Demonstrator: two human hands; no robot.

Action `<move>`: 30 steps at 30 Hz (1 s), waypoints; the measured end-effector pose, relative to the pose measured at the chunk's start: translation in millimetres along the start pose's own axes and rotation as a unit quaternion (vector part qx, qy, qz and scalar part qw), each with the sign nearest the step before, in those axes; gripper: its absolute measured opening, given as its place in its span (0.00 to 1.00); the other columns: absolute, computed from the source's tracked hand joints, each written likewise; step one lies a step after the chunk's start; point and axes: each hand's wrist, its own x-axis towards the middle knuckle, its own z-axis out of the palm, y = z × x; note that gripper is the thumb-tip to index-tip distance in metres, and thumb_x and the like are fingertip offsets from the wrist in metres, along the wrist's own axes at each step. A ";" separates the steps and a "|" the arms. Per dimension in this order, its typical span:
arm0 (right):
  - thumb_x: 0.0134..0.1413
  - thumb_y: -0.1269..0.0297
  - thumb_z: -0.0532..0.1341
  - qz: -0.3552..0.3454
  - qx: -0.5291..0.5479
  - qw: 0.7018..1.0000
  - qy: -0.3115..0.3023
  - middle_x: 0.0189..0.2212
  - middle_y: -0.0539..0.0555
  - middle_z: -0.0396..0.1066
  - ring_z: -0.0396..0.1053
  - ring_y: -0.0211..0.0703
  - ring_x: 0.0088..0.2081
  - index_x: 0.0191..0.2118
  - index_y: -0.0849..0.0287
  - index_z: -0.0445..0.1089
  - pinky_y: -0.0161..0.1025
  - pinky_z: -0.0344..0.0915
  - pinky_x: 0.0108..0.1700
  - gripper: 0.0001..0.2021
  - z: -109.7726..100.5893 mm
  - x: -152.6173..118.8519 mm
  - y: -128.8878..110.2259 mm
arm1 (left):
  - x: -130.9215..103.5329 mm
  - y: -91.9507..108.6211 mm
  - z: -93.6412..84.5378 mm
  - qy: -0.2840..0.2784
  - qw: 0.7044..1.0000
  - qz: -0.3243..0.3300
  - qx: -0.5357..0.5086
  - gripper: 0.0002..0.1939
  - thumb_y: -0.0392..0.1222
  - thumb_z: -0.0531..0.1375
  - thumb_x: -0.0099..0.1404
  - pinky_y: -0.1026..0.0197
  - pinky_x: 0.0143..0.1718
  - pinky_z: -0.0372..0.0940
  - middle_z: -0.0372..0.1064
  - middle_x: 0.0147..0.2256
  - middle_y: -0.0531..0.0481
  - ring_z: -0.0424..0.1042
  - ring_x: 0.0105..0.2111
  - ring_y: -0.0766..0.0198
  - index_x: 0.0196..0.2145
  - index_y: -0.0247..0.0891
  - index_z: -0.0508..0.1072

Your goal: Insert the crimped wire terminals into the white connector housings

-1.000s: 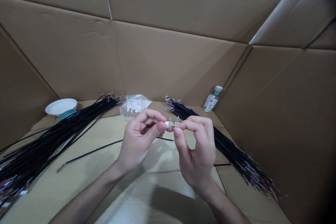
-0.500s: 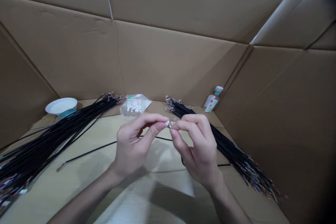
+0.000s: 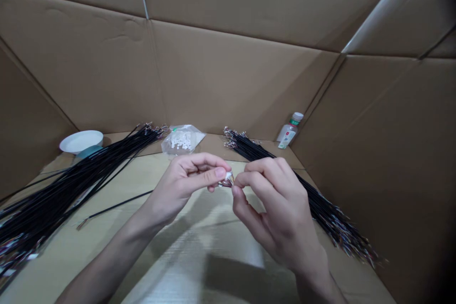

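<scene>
Between my hands is a small white connector [image 3: 228, 176] with thin coloured wires at its side. My left hand [image 3: 188, 181] pinches the connector between thumb and fingers. My right hand [image 3: 276, 202] has thumb and forefinger pressed together on a fine wire end [image 3: 232, 182] right beside the connector. Whether that wire sits inside the connector is too small to tell. A black cable [image 3: 117, 205] runs over the table to the left, its stripped end lying free; its other end is hidden behind my hands.
Thick bundles of black cables lie at the left [image 3: 74, 185] and the right [image 3: 327, 213]. At the back are a clear bag [image 3: 183, 140] of white connectors, a white bowl [image 3: 81, 141] and a bottle [image 3: 290, 130]. Cardboard walls [image 3: 242, 76] enclose the table.
My left hand has turned, its thumb now lying flatter over the connector. Both hands have come slightly lower in view, still close together at the connector.
</scene>
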 end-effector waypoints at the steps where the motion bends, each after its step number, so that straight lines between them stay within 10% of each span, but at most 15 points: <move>1: 0.65 0.74 0.61 0.006 0.006 1.000 -0.008 0.35 0.56 0.72 0.64 0.46 0.36 0.37 0.61 0.70 0.44 0.64 0.37 0.04 -1.8 -0.3 -0.7 | 0.0 0.2 0.7 -0.003 1.000 -0.002 -0.003 0.02 0.40 0.70 0.66 0.68 0.31 0.66 0.77 0.32 0.50 0.69 0.29 0.69 0.37 0.41 0.85; 30: 0.64 0.75 0.59 0.025 0.025 0.998 -0.060 0.33 0.56 0.70 0.63 0.47 0.35 0.35 0.61 0.70 0.45 0.63 0.35 0.06 -9.7 0.3 -0.7 | -1.1 -0.1 3.6 -0.018 0.999 -0.013 0.049 0.03 0.39 0.69 0.67 0.65 0.30 0.65 0.78 0.32 0.49 0.70 0.29 0.66 0.36 0.41 0.85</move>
